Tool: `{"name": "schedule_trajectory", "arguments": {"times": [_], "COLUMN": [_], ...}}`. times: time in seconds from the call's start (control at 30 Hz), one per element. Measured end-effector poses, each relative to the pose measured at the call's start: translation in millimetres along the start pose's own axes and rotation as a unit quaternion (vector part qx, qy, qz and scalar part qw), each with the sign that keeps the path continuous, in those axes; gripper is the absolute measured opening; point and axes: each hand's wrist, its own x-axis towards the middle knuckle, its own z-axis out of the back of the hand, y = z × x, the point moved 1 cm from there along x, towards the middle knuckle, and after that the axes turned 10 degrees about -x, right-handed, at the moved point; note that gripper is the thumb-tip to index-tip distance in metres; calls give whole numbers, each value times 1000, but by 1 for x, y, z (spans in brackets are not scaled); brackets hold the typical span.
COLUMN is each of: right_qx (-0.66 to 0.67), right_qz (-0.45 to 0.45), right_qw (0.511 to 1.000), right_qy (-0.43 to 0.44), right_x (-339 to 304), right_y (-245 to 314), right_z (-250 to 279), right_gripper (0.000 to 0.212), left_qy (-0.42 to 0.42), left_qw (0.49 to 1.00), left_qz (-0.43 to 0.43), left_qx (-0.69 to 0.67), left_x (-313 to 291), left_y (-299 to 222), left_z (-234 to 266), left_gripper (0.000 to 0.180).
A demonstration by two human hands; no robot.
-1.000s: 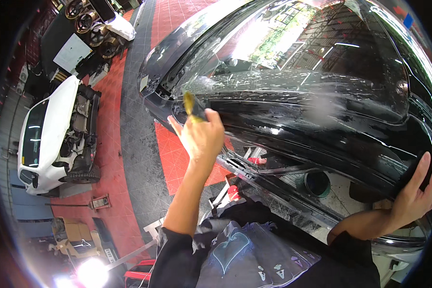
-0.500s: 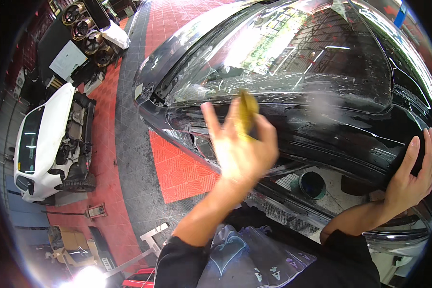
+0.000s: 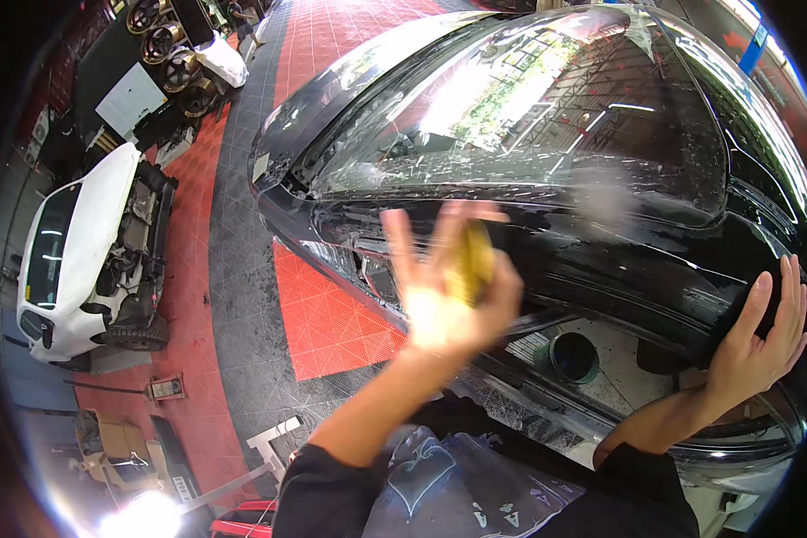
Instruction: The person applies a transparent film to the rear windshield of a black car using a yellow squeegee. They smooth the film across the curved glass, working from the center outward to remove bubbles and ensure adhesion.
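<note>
A yellow squeegee (image 3: 472,262), blurred by motion, is gripped between the thumb and fingers of my left hand (image 3: 448,300), with two other fingers sticking out. That hand is just over the black car's (image 3: 601,260) body, below the lower edge of its glass (image 3: 655,134). Whether the blade touches the surface I cannot tell. Farther right, my right hand (image 3: 766,327) rests with spread fingers on the glossy black bodywork and holds nothing. White specks and streaks mark the glass near its lower edge.
Beneath the car's side is a dark bucket (image 3: 572,357). At left stands a white car (image 3: 76,251) with its front stripped, near a floor jack (image 3: 165,387) and cardboard boxes (image 3: 108,437). Several wheels (image 3: 181,67) are stacked at far left. A bright lamp (image 3: 143,516) shines at lower left.
My left hand has moved slightly down with the squeegee, away from the glass edge. My right hand stays on the bodywork. The whole view has shifted a little.
</note>
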Motion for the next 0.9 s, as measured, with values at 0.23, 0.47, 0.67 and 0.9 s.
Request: {"name": "schedule_trajectory", "arguments": {"times": [0.23, 0.47, 0.67, 0.9], "right_qx": [16, 6, 11, 39], "right_qz": [-5, 1, -10, -23], "right_qw": [1000, 1000, 1000, 999], "right_qy": [-5, -7, 0, 9], "right_x": [3, 0, 1, 4], "right_y": [8, 3, 11, 17], "right_z": [3, 5, 7, 13], "right_gripper": [34, 33, 34, 33], "left_qy": [-87, 1, -36, 16], "left_qw": [993, 985, 994, 991], "left_qz": [78, 156, -17, 76], "left_qx": [-19, 72, -103, -111], "left_x": [0, -24, -3, -29], "left_y": [9, 78, -16, 74], "left_z": [-2, 0, -10, 11], "left_gripper": [21, 41, 40, 43]}}
